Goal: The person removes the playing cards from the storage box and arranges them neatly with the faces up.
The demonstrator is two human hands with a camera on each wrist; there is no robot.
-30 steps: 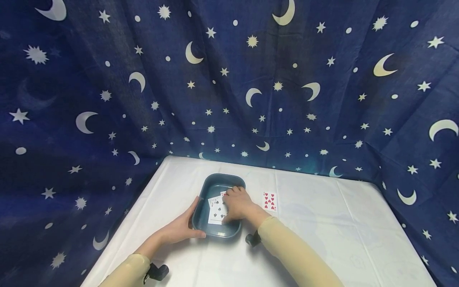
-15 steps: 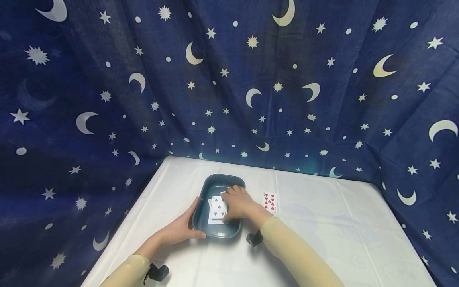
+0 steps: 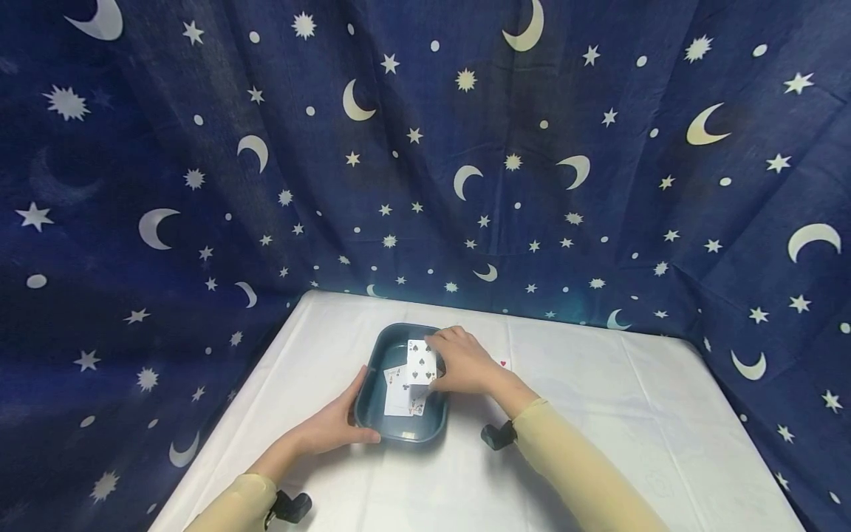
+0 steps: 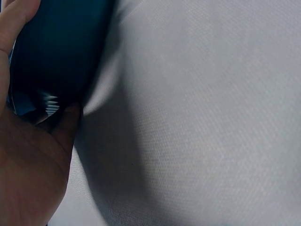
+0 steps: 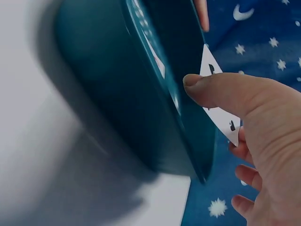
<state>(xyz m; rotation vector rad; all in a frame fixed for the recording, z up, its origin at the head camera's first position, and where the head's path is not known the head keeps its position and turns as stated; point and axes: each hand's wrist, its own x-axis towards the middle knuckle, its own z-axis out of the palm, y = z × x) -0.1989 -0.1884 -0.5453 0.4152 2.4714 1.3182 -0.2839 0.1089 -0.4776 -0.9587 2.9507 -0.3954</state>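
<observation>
A five of spades (image 3: 421, 360) is pinched between the thumb and fingers of my right hand (image 3: 467, 365), raised above the right side of a dark teal plastic tub (image 3: 394, 344). Seen from the right wrist, the thumb lies over the card's face (image 5: 221, 120) beside the tub's rim. Several playing cards (image 3: 395, 403) lie overlapping on the tub's floor, an ace and a four among them. My left hand (image 3: 332, 427) holds the tub's near left corner, thumb on the front wall and fingers along the left side. From the left wrist, the tub's outer wall (image 4: 66, 42) hides the cards.
A hearts card (image 3: 503, 363) lies on the white tablecloth (image 3: 598, 414) right of the tub, mostly hidden behind my right hand and wrist. A dark blue curtain (image 3: 425, 177) with moons and stars hangs along the table's far edge and sides.
My right hand has lifted the five of spades off the cards in the tub and moved it up and right. The hand now covers most of the hearts card. My left hand stays put.
</observation>
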